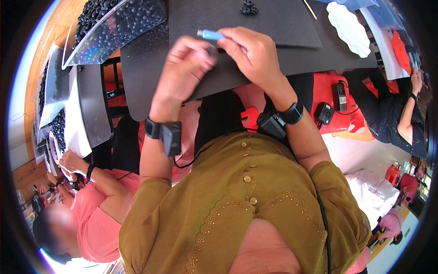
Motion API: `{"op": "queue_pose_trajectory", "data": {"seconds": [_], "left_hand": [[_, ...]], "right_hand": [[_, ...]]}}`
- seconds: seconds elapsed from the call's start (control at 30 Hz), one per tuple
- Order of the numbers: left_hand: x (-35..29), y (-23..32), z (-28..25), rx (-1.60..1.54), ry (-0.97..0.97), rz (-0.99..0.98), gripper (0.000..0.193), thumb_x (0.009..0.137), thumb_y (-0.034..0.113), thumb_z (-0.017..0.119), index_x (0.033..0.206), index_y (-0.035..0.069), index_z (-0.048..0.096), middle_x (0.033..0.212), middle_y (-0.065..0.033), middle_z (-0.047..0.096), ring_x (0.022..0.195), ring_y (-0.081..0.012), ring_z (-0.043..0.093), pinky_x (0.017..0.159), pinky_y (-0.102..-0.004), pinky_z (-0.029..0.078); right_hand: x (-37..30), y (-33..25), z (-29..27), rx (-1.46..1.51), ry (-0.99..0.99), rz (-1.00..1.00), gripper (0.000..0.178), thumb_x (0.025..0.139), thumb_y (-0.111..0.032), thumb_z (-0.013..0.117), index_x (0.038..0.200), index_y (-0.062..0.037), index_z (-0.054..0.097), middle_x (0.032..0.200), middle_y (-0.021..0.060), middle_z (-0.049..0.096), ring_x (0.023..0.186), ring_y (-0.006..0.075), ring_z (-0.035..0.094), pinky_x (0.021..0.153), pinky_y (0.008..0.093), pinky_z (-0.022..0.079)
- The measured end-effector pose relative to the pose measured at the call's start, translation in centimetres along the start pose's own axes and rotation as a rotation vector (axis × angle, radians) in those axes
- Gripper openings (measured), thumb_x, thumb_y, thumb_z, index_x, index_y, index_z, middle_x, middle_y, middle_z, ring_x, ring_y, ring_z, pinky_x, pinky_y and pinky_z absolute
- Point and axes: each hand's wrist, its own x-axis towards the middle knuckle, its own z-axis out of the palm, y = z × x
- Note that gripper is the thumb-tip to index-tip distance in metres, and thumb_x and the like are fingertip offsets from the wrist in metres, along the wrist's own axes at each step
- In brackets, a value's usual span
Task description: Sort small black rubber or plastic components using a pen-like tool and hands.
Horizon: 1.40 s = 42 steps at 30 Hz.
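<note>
My right hand (254, 54) is closed around a slim light blue tool (212, 35) with a short metallic end that points left. Beside it, my left hand (186, 68) is smeared by motion, its fingers pinched together on a small dark part (211, 51). The shape of that part is too blurred to make out. Both hands hover over the near edge of a dark table (150, 77), the tool's metal end just above the left fingertips. A few small black ring-shaped parts (248, 7) lie on a dark mat (292, 27) beyond my hands.
At the far left stands a clear bin (119, 34) full of small black parts. To the right are a white scalloped tray (349, 28) and a thin yellowish stick (310, 9). Co-workers sit on both sides; a red stool (326, 91) with black devices is at my right.
</note>
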Motion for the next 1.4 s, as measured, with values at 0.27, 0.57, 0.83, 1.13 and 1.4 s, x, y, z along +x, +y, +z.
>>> {"op": "queue_pose_trajectory", "data": {"seconds": [0.27,0.57,0.83,1.13,1.4], "left_hand": [[-0.8,1.9,1.1,-0.251,0.021,-0.006,0.018,0.092,0.009,0.058,0.109,0.005,0.055,0.103,-0.01,0.055,0.09,-0.0151,0.054,0.079,-0.0208,0.051],[-1.0,1.1,0.7,-0.389,0.032,-0.007,0.019,0.093,0.008,0.057,0.112,0.006,0.057,0.107,-0.0105,0.057,0.095,-0.0176,0.056,0.082,-0.0223,0.053],[-1.1,1.0,0.6,-0.382,0.083,0.003,0.023,0.093,0.006,0.057,0.116,0.004,0.057,0.105,-0.0096,0.059,0.094,-0.0171,0.058,0.08,-0.0229,0.053],[-0.9,0.7,0.7,-0.14,0.081,0.053,0.023,0.095,0.013,0.055,0.116,0.004,0.057,0.106,-0.0101,0.061,0.09,-0.0163,0.06,0.081,-0.0226,0.052],[-1.0,0.8,0.4,-0.342,0.093,0.067,0.025,0.095,0.011,0.053,0.117,-0.002,0.053,0.11,-0.0135,0.053,0.095,-0.0176,0.052,0.079,-0.0197,0.054]], "right_hand": [[-0.2,-0.2,-0.7,0.13,0.143,0.081,0.021,0.087,-0.021,0.064,0.095,-0.0018,0.066,0.074,0.0111,0.062,0.057,0.0236,0.056,0.053,0.0306,0.043],[-0.6,-0.1,-0.1,0.224,-0.011,-0.035,0.02,0.087,-0.021,0.064,0.095,-0.0027,0.067,0.078,0.0112,0.064,0.059,0.0237,0.057,0.055,0.0299,0.044],[-0.4,-0.6,-0.6,0.192,-0.013,-0.009,0.025,0.083,-0.021,0.068,0.103,-0.0058,0.066,0.077,0.0082,0.063,0.057,0.0173,0.053,0.053,0.0281,0.043],[-0.3,-0.5,-0.9,0.3,-0.072,0.089,0.036,0.085,-0.026,0.067,0.116,-0.0095,0.06,0.073,0.0077,0.058,0.059,0.0174,0.053,0.057,0.0279,0.044],[-0.3,-0.6,-0.9,0.24,-0.114,0.043,0.036,0.087,-0.031,0.064,0.116,-0.0102,0.06,0.081,0.0114,0.063,0.072,0.0231,0.062,0.063,0.031,0.048]]}}
